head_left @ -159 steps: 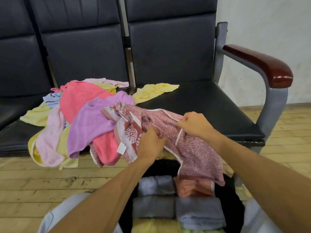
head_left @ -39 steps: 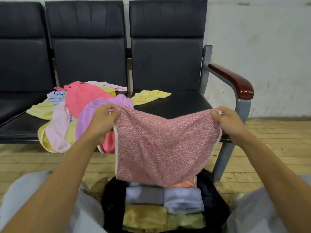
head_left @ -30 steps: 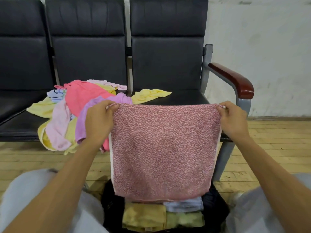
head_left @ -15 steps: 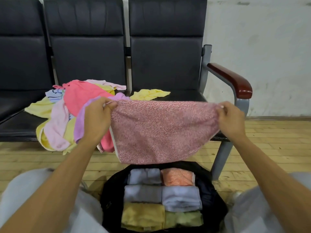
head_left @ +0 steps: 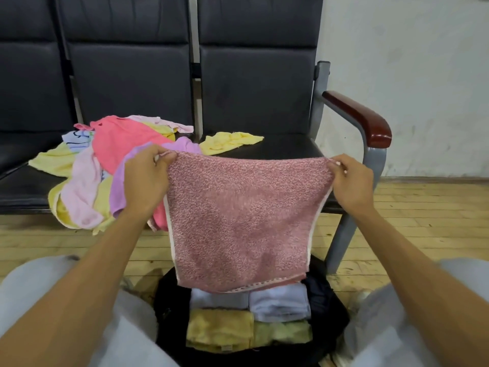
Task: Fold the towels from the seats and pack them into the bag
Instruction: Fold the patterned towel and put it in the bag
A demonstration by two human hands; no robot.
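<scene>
A pink speckled towel [head_left: 243,221] hangs stretched in the air between my hands, above the bag. My left hand [head_left: 145,178] pinches its top left corner and my right hand [head_left: 352,181] pinches its top right corner. Its lower edge hides the far part of the open black bag [head_left: 330,308] on the floor between my knees. Inside the bag lie folded towels: pale blue ones [head_left: 277,300] and yellow ones [head_left: 219,329]. A heap of loose towels [head_left: 113,160] in pink, lilac and yellow lies on the middle seat, with one yellow towel [head_left: 230,141] apart on the right seat.
A row of black padded seats [head_left: 259,83] stands against the wall, ending in a grey frame with a brown armrest [head_left: 362,117] on the right. The floor is wooden planks [head_left: 423,213]. My knees in light trousers flank the bag.
I pulled the pink towel out of the heap and spread it by its top corners. It swung up half a second ago, showing the bag's contents, and now hangs down again.
</scene>
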